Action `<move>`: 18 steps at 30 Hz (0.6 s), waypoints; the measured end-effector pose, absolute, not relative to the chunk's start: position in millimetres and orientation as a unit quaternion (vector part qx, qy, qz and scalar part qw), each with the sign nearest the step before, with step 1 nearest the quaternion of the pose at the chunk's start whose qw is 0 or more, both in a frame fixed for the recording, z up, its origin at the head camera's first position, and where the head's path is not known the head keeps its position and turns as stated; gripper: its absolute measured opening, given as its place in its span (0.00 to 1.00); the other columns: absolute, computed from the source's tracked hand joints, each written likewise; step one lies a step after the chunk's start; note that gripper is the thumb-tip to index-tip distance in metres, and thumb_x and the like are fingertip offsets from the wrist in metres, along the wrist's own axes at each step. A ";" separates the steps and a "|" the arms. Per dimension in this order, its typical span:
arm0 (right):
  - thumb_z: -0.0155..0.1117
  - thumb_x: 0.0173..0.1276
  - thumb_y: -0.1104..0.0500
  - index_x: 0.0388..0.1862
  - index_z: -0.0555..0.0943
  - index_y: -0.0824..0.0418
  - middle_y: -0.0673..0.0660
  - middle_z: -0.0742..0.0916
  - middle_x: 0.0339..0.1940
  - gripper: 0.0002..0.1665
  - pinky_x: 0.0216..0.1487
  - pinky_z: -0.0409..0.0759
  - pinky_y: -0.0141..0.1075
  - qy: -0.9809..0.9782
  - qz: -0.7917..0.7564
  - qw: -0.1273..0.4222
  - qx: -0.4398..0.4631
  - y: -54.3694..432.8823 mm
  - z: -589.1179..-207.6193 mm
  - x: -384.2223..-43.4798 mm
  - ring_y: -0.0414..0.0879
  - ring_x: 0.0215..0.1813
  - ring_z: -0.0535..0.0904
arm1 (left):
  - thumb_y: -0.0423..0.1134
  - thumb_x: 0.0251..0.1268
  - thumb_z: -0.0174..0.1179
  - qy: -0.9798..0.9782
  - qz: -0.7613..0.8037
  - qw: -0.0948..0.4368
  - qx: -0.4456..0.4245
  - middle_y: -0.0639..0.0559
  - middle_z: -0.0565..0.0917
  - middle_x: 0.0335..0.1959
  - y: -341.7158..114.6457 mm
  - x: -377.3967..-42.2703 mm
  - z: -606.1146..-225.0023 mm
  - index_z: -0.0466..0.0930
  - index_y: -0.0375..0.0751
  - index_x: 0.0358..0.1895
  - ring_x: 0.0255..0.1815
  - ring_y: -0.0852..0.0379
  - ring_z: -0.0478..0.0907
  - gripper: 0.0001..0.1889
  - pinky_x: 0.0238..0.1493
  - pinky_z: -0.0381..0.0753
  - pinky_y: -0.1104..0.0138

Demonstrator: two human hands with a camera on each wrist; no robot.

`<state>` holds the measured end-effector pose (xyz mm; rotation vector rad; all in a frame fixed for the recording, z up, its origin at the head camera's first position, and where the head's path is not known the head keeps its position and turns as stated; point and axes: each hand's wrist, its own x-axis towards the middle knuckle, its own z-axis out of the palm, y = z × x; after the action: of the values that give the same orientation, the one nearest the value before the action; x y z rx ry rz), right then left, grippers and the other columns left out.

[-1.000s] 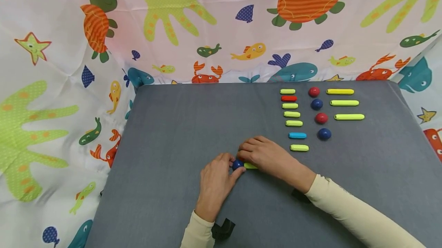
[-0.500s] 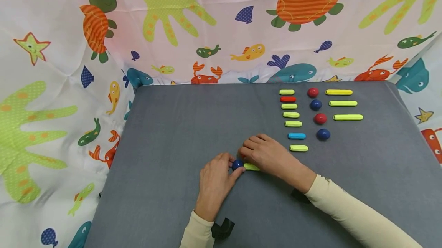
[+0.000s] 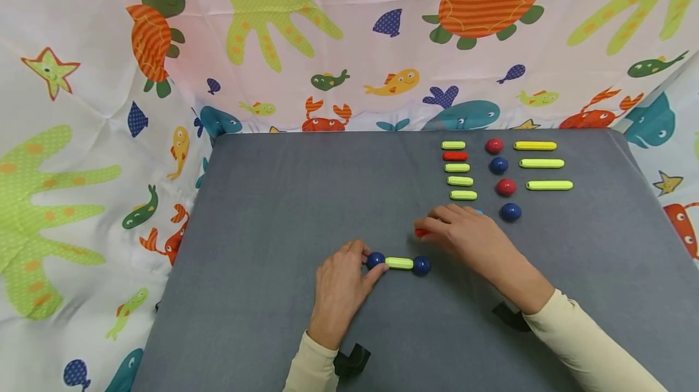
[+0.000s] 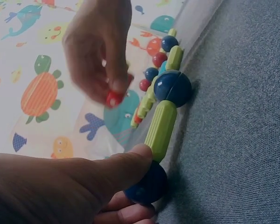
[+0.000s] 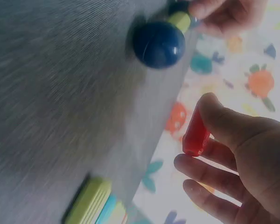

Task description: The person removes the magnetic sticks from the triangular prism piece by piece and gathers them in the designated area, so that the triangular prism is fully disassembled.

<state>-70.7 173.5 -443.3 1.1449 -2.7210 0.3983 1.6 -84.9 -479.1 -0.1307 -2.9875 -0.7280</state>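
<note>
My left hand [image 3: 341,286] pinches a blue ball [image 3: 375,260] between thumb and fingers, on the grey tabletop. A short yellow-green ribbed rod [image 3: 399,263] runs right from that ball to a second blue ball [image 3: 422,266], the three joined end to end in a line. Up and to the right of them, my right hand [image 3: 469,240] pinches a short red rod [image 5: 196,133] between thumb and fingers, held off the table in the right wrist view. In the head view most of this red rod is hidden by the fingers.
A column of short rods [image 3: 460,181], mostly yellow-green, lies at the back right; my right hand covers its near end. Beside it are red and blue balls [image 3: 506,187] and several long yellow and yellow-green rods [image 3: 549,185]. A printed sea-animal cloth [image 3: 349,46] hangs behind the table.
My right hand has moved right and slightly up, off the rod's right end, uncovering the second blue ball and showing a red rod in its fingers. My left hand has stayed put.
</note>
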 end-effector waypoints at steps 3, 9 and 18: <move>0.84 0.61 0.60 0.55 0.88 0.49 0.47 0.87 0.43 0.23 0.46 0.87 0.44 -0.918 0.150 0.072 0.360 191.8 -441.3 -64.3 0.43 0.44 0.84 | 0.60 0.58 0.78 -0.970 -0.236 0.033 -0.045 0.57 0.87 0.34 -84.0 1.7 -479.0 0.87 0.47 0.42 0.27 0.62 0.81 0.22 0.25 0.77 0.68; 0.84 0.59 0.62 0.54 0.87 0.52 0.48 0.87 0.46 0.24 0.46 0.88 0.46 -0.928 0.154 0.069 0.333 222.3 -445.2 -48.3 0.45 0.46 0.83 | 0.60 0.58 0.78 -0.971 -0.232 0.035 -0.048 0.57 0.87 0.35 -82.5 1.5 -480.2 0.86 0.48 0.42 0.27 0.62 0.80 0.22 0.25 0.77 0.68; 0.83 0.61 0.62 0.51 0.87 0.55 0.52 0.88 0.44 0.20 0.42 0.88 0.52 -0.945 0.152 0.041 0.287 245.5 -463.1 -28.8 0.49 0.45 0.84 | 0.61 0.59 0.78 -0.972 -0.230 0.028 -0.041 0.57 0.87 0.35 -82.7 2.6 -481.3 0.86 0.49 0.43 0.29 0.62 0.81 0.22 0.26 0.78 0.68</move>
<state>-28.8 245.5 -463.1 0.8801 -2.8932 0.4653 2.6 -82.7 -481.3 -0.1277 -2.9996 -0.7095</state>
